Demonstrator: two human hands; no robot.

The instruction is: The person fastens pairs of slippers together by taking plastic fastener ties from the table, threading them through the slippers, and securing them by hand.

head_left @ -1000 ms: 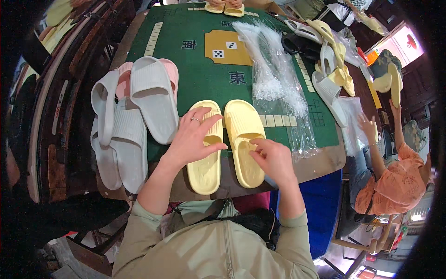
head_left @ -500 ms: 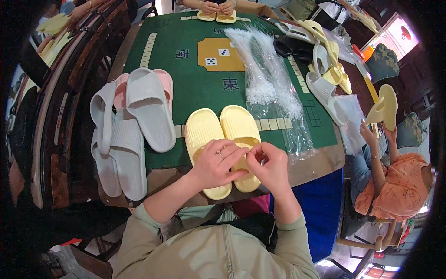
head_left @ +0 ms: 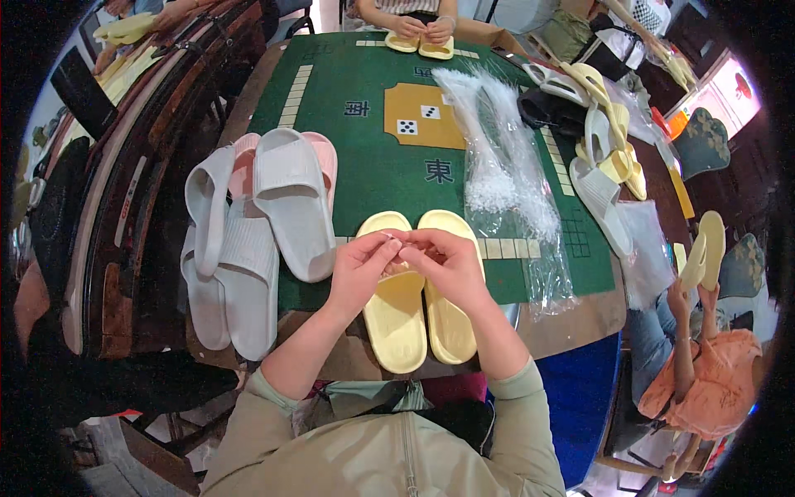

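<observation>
Pointing away, yellow slippers (head_left: 396, 327), long axes near-to-far, almost parallel

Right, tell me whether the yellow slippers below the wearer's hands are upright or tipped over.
Upright: the yellow slippers lie soles down, side by side, with their footbeds facing up.

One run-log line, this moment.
left hand, right hand: close together over yellow slippers | grip: unclear | grey slippers: piled at left

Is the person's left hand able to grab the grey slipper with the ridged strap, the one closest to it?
Probably yes: the left hand is right beside that grey slipper, and nothing seems to block it, though the right hand is close against it.
</observation>
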